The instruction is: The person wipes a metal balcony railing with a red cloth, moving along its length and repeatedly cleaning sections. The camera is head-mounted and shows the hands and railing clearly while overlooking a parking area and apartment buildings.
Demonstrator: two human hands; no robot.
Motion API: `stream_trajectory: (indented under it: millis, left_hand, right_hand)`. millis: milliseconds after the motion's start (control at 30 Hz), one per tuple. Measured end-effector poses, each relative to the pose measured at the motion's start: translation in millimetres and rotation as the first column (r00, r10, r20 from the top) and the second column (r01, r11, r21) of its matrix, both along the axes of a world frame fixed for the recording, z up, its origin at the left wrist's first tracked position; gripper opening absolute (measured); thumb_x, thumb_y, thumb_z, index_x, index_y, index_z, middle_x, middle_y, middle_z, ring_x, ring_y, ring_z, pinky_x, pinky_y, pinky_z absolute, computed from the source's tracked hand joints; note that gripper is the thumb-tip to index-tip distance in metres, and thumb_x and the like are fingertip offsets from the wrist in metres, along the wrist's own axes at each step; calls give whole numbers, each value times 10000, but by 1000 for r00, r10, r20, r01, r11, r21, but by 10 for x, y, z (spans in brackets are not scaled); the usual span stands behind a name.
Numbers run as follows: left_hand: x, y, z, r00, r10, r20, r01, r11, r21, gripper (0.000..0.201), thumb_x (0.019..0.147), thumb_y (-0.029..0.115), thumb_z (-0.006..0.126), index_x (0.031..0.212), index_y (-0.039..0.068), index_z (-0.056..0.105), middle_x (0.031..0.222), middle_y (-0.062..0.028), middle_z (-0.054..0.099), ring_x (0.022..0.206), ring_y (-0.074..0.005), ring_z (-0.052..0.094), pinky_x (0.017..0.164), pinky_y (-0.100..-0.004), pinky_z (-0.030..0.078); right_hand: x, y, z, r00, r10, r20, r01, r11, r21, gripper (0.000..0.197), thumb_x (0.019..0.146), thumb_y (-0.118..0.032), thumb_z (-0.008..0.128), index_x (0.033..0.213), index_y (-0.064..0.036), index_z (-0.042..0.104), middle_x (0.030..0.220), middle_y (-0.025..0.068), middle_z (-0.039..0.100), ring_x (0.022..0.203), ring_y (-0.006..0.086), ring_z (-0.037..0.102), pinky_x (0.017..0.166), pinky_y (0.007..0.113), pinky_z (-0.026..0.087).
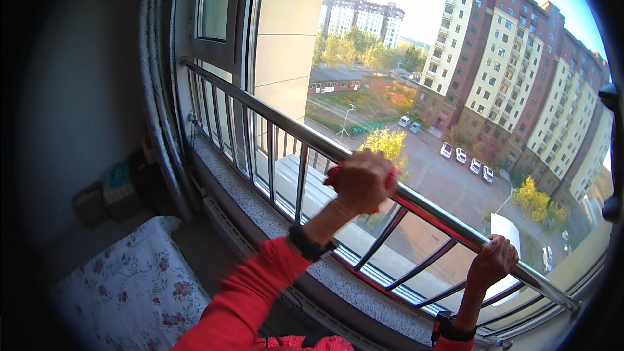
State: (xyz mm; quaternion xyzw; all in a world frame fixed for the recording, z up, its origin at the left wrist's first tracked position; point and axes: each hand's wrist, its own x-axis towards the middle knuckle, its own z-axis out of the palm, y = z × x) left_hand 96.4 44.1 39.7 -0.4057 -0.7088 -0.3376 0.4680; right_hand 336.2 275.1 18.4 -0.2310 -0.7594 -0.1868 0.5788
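Observation:
A shiny metal handrail with upright bars crosses the window in front of me. My left hand is closed over the rail near its middle, with a red cloth bunched between the palm and the metal. Parts of the cloth stick out on both sides of the fingers. Farther right along the same rail, my right hand is wrapped round the bar. Both arms wear red sleeves with dark bands at the wrists.
Below the railing runs a speckled stone sill, with a slotted radiator cover under it. A floral-patterned cloth covers a surface at the lower left. Curtains hang beside the window frame. Buildings and parked cars appear outside.

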Motion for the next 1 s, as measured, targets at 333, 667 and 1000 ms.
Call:
stream_trajectory:
  millis: [333, 667, 1000]
  left_hand:
    - [231, 219, -52, 981, -173, -90, 171, 985, -22, 155, 839, 220, 653, 872, 69, 657, 851, -100, 647, 761, -274, 625, 739, -447, 496]
    - [-969, -870, -6, 970, 219, 107, -223, 975, 24, 228, 911, 264, 603, 936, 55, 691, 962, -125, 683, 968, -313, 634, 942, -434, 460]
    - [-306, -257, -106, 993, -48, -104, 53, 998, 44, 186, 840, 235, 640, 893, 57, 636, 859, -122, 618, 847, -313, 618, 836, -495, 463]
  right_hand:
    - [72, 32, 12, 998, 10, 66, -11, 1000, 25, 388, 1038, -228, 321, 797, -79, 586, 751, 83, 574, 790, 285, 592, 928, 438, 432]
    - [45, 28, 0, 999, -15, 34, 14, 1000, 26, 387, 1031, -215, 327, 803, -84, 611, 759, 89, 591, 787, 283, 587, 929, 432, 424]
    - [46, 188, -121, 993, -109, 50, 106, 993, 49, 411, 1048, -213, 294, 796, -85, 593, 783, 85, 587, 828, 295, 578, 947, 438, 422]
